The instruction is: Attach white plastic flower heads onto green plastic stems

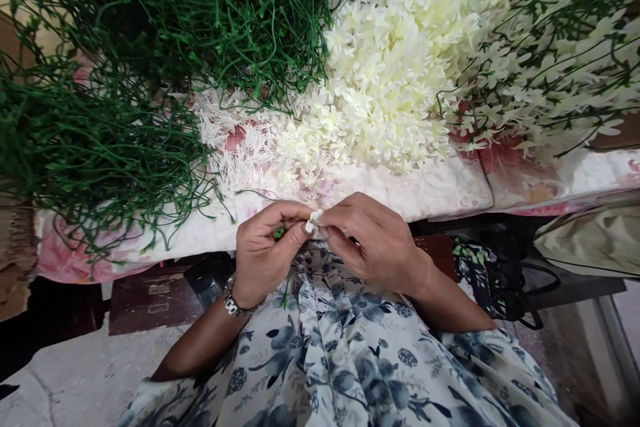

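Close to my body, at the front edge of the cloth, my two hands meet. A small white artificial flower sits between their fingertips. My left hand is closed in a pinch just left of it, with bits of a green plastic stem showing at its fingers and below the palm. From the other side my right hand pinches at the flower with thumb and forefinger. The fingers partly cover where flower and stem meet.
Green plastic stems lie heaped at the left and back. Small white sticks are scattered beside loose cream-white blossoms. Stems with white flowers lie at right. Under everything is a floral cloth; a black bag is below its edge.
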Demonstrator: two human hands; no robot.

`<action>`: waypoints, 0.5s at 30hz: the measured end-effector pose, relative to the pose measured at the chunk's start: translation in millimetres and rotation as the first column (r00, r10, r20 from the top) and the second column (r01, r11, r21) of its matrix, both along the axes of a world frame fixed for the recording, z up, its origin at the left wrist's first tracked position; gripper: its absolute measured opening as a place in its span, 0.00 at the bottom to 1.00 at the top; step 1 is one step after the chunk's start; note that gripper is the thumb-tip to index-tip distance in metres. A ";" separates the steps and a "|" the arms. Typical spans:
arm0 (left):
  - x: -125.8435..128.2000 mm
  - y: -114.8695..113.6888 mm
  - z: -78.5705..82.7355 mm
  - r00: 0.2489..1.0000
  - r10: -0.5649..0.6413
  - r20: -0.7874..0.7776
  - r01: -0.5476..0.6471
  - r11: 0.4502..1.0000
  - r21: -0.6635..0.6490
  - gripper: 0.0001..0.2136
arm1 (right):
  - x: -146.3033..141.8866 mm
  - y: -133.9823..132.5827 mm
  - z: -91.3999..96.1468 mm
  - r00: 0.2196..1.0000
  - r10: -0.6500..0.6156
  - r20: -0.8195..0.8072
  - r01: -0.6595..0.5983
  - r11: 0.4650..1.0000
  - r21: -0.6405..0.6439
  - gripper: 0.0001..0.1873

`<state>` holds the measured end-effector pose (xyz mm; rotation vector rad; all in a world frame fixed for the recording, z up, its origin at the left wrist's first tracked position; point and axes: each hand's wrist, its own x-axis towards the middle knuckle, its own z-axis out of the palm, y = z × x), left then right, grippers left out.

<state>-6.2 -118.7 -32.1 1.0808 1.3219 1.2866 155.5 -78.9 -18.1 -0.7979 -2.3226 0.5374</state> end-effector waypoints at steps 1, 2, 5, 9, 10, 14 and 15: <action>-0.1 -0.8 -1.8 0.999 0.011 0.039 -0.011 1.000 0.000 0.04 | -1.7 -0.8 0.0 1.000 -0.001 -0.019 0.001 1.000 -0.010 0.08; -0.3 -1.6 -3.6 0.998 0.021 0.065 -0.021 1.000 0.002 0.05 | -3.0 -1.5 0.1 1.000 -0.008 -0.029 0.008 1.000 -0.010 0.08; -1.1 -3.8 -7.3 0.994 0.046 0.099 -0.047 0.999 0.011 0.06 | -5.6 -2.7 2.0 0.999 -0.026 -0.031 0.027 1.000 0.016 0.07; -1.0 -6.3 -8.0 0.989 0.061 0.133 -0.068 0.996 0.054 0.06 | -6.3 -3.4 7.7 1.000 -0.021 -0.010 0.022 0.995 0.102 0.06; -0.9 -6.9 -7.4 0.990 0.066 0.125 -0.075 0.995 0.066 0.06 | -6.2 -3.6 9.2 1.000 -0.021 0.007 0.020 0.992 0.121 0.06; -0.9 -8.6 -2.8 0.996 0.090 -0.003 -0.089 0.989 0.120 0.06 | -5.2 -4.0 13.6 0.996 -0.012 0.084 0.000 0.990 0.141 0.06; -1.2 -8.6 -1.5 0.995 0.088 -0.045 -0.081 0.987 0.137 0.06 | -5.0 -4.2 13.8 0.996 -0.008 0.091 -0.005 0.990 0.140 0.06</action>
